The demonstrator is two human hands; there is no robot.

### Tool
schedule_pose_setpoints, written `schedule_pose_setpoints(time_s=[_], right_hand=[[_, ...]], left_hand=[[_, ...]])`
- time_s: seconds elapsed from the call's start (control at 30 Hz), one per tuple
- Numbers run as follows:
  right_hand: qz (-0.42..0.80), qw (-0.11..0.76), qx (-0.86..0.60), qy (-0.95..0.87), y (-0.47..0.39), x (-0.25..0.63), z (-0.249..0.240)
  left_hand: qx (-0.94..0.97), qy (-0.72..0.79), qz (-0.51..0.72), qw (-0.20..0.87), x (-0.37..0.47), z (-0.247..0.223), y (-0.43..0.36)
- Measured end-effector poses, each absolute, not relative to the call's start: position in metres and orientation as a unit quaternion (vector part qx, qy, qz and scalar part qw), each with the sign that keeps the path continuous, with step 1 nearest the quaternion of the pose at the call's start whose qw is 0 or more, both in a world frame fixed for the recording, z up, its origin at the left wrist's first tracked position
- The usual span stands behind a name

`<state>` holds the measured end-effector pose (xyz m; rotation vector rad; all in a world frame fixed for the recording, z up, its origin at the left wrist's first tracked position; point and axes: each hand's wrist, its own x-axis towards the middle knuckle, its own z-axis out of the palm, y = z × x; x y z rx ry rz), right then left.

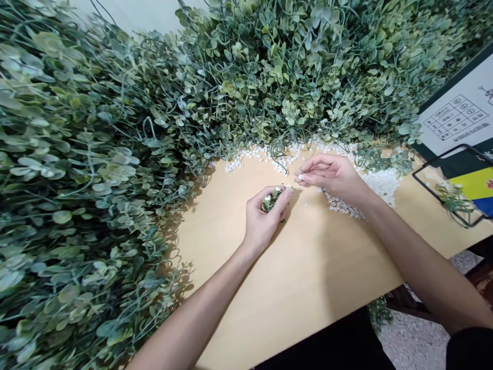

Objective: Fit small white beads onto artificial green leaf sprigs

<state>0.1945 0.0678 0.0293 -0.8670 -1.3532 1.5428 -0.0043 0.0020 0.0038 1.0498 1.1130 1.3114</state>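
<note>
Pale wooden table [269, 308], banked on the left and far sides by dense green foliage [96, 154]. Small white pieces [252, 154] lie scattered along its far edge where the leaves begin; a thicker white heap [383, 185] sits to the right, just beside your right forearm. Farther right, a printed panel [454, 118] leans at the table's end.

Your left hand [261, 218] is closed round a leafy sprig [268, 204] over the middle of the table, thumb pressed toward the fingers, white flower heads showing in the curl of the palm. Your right hand [334, 174] is just beside it, to the right and apart, fingertips together on what looks like one white piece [300, 177]. Exact hold at the tips too small to read.

Risks, as judged: piece is tiny and held at the very tips, so a slack pinch or a slight roll of the thumb could drop it among its look-alikes. Squeezing the sprig too hard could bend the stems or crush the heads under your palm. Dragging the right forearm low would likely smear the heap. Loose white bit [306, 205] below your fingers: easily brushed off by a sleeve or wrist.
</note>
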Motion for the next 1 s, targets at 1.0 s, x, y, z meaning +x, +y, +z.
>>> schedule_pose_setpoints(time_s=[1.0], right_hand=[[0.656,0.407,-0.303,-0.559,0.0618,0.1887,0.026]], left_hand=[[0.418,0.476,0.551,0.543,-0.0042,0.0051,0.0019]])
